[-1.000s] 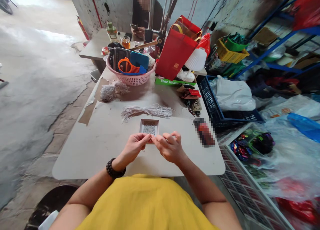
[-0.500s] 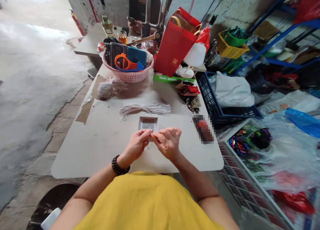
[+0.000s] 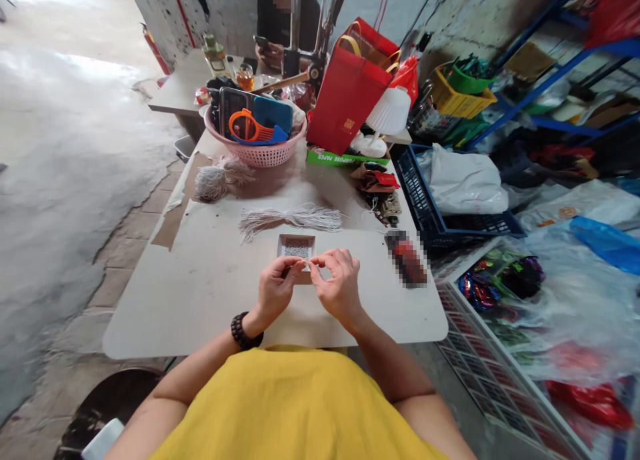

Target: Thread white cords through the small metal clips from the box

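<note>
My left hand [image 3: 277, 283] and my right hand [image 3: 336, 283] meet fingertip to fingertip over the near side of a small open box [image 3: 281, 245]. Both are closed in a pinch on a thin white cord [image 3: 307, 263], mostly hidden by the fingers. Inside the box lie many small silvery pieces [image 3: 297, 248], too small to name. Just beyond it, a bundle of white cords [image 3: 293, 219] stretches sideways across the table. Farther left is a second, bunched cord bundle [image 3: 213, 182].
The white table [image 3: 200, 300] holds a pink basket [image 3: 263, 155] of odds and ends, a red paper bag [image 3: 345, 93], a small white lamp [image 3: 390, 110] and a pixelated phone-like object [image 3: 407, 260]. Crates [image 3: 430, 207] stand at the right. Another person [image 3: 273, 50] sits behind, holding a phone.
Both hands have moved slightly up towards the box. The right fingers have turned from a curled grip into a rounder pinch, and the cord loop below the hands no longer shows.
</note>
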Available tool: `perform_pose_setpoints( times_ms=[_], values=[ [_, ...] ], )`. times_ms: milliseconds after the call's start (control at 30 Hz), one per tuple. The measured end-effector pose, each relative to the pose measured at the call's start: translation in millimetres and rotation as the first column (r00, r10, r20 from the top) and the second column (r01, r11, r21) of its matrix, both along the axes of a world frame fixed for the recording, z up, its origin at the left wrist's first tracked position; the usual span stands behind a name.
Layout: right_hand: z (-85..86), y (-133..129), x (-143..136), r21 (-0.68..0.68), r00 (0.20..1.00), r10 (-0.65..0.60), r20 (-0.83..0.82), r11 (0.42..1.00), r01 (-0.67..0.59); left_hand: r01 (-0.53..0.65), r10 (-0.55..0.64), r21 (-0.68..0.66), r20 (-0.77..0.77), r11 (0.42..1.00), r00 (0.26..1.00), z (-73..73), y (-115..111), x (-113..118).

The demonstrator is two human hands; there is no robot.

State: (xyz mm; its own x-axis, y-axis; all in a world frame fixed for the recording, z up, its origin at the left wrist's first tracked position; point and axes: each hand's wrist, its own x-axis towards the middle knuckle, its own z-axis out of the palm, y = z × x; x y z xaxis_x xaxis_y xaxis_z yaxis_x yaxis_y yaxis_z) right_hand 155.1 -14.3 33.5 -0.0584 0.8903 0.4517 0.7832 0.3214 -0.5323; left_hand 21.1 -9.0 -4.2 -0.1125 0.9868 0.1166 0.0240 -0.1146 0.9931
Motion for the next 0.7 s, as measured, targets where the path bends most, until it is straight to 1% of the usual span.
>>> perform_pose_setpoints(
  times_ms=[67, 133, 167, 233, 267, 333, 400, 467, 533, 633, 700],
  values=[
    [0.5, 0.2, -0.2, 0.044, 0.998, 0.012, 0.056, 0.999, -0.015, -0.008, 0.024, 0.120, -0.133, 0.993, 0.991, -3.1, 0.7, -2.9],
    [1.7, 1.4, 1.2, 0.065, 0.995, 0.051, 0.085, 0.996, -0.056, 0.004, 0.045, 0.218, -0.221, 0.976, 0.974, -4.4, 2.1, -6.2],
    [2.3, 2.5, 2.6, 0.068, 0.993, 0.076, 0.095, 0.994, -0.083, 0.020, 0.044, 0.250, -0.249, 0.968, 0.968, -4.3, 2.9, -7.7],
    [3.4, 5.5, 6.4, 0.067, 0.984, 0.126, 0.125, 0.989, -0.135, 0.063, 0.017, 0.269, -0.284, 0.961, 0.959, -2.8, 4.3, -10.2],
    [3.7, 7.2, 8.5, 0.066, 0.978, 0.147, 0.147, 0.985, -0.158, 0.085, -0.006, 0.256, -0.293, 0.963, 0.956, -1.8, 4.8, -11.0],
    [3.6, 10.8, 12.9, 0.069, 0.966, 0.180, 0.185, 0.978, -0.195, 0.128, -0.070, 0.187, -0.287, 0.974, 0.955, 0.0, 5.5, -12.2],
    [2.6, 14.0, 16.7, 0.081, 0.961, 0.211, 0.182, 0.970, -0.228, 0.184, -0.161, 0.083, -0.230, 0.979, 0.960, 0.9, 6.1, -13.5],
    [1.3, 16.7, 20.2, 0.072, 0.960, 0.247, 0.129, 0.964, -0.257, 0.254, -0.252, -0.005, -0.149, 0.967, 0.956, 1.2, 6.9, -15.5],
    [0.2, 18.6, 23.3, 0.014, 0.957, 0.286, 0.049, 0.958, -0.287, 0.315, -0.318, -0.040, -0.115, 0.948, 0.941, 2.5, 7.8, -18.6],
    [-0.6, 21.0, 27.9, -0.128, 0.941, 0.332, -0.060, 0.933, -0.337, 0.374, -0.374, -0.033, -0.184, 0.927, 0.909, 6.9, 8.7, -24.1],
    [-0.9, 22.7, 30.7, -0.192, 0.931, 0.350, -0.101, 0.912, -0.363, 0.399, -0.396, -0.032, -0.226, 0.916, 0.890, 9.8, 9.1, -26.6]
  ],
)
